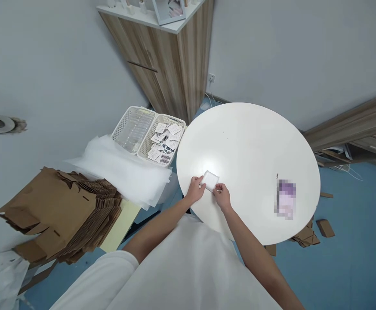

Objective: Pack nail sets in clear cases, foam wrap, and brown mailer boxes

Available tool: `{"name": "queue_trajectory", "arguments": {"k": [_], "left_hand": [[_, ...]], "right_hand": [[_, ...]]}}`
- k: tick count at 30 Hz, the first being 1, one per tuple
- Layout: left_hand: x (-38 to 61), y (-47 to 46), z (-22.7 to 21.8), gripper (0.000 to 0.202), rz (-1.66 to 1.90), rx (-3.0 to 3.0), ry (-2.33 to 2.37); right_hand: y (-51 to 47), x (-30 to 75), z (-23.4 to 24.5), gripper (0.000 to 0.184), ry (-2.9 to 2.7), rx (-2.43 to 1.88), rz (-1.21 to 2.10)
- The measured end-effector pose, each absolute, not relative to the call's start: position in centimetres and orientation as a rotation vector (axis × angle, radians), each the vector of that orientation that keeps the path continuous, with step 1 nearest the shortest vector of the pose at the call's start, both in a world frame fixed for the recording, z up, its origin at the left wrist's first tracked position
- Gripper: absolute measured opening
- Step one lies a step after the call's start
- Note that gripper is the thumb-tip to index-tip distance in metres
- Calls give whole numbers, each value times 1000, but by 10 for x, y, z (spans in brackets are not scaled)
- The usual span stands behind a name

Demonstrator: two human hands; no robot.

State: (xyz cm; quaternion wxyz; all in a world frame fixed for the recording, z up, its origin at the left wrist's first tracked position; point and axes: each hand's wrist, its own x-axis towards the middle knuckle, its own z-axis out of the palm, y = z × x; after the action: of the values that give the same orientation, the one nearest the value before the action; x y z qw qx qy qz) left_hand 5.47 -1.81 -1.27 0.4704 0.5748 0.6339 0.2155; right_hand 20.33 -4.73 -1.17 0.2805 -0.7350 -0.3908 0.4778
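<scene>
A small, roughly square white packet (210, 180) is at the near left part of the round white table (249, 146). It looks soft, with a raised rim, and what is inside cannot be made out. My left hand (196, 189) grips its left edge between thumb and fingers. On the opposite side, the fingertips of my right hand (222, 196) pinch the lower right corner. Both hands are closed on the packet, low over the tabletop near the table's front edge.
Left of the table are a white basket of printed cards (164, 140), a basket of clear plastic pieces (133, 127), white foam sheets (126, 172) and stacked flat cardboard (62, 211). A blurred purple item (285, 199) lies on the table's right. A wooden cabinet (162, 56) stands behind.
</scene>
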Motion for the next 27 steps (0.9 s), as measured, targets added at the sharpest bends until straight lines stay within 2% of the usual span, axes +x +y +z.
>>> {"name": "queue_trajectory", "arguments": {"k": [12,27], "left_hand": [[-23,68,-11,61,725,1305,1525],[-40,70,-15,73,749,1240,1402]], "right_hand": [[73,117,0,48,-1012,-1765,1398],[66,107,9,56,-978,-1789,1420]]}}
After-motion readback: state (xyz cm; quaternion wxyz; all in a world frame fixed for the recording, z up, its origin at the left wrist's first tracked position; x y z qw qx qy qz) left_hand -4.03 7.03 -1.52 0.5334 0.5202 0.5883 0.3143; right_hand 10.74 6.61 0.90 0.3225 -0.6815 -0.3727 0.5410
